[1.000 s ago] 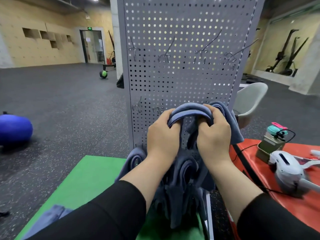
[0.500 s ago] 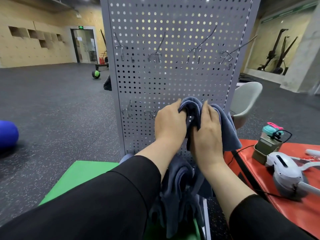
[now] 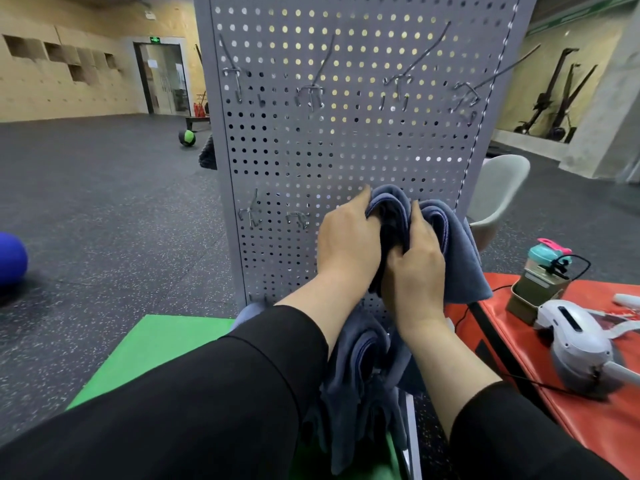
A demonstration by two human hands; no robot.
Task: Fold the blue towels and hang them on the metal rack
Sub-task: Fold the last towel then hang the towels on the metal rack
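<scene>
A folded blue towel (image 3: 457, 251) is pressed against the lower part of the grey perforated metal rack (image 3: 346, 140). My left hand (image 3: 346, 244) grips its left fold and my right hand (image 3: 415, 271) grips its middle; the hook under it is hidden. More blue towels (image 3: 360, 375) hang below my wrists on the rack's lowest row. Bare wire hooks (image 3: 311, 93) stick out of the upper row, and two small hooks (image 3: 254, 213) sit left of my hands.
A green mat (image 3: 152, 348) lies at the rack's foot. To the right, an orange surface (image 3: 588, 424) carries a white headset (image 3: 578, 344), a cable and a bottle in a green box (image 3: 540, 282). A pale chair (image 3: 498, 192) stands behind. A blue ball (image 3: 10, 258) rests left.
Both hands have carried the folded towel forward and up against the rack, then closed in together on its folds. The view has shifted closer to the rack.
</scene>
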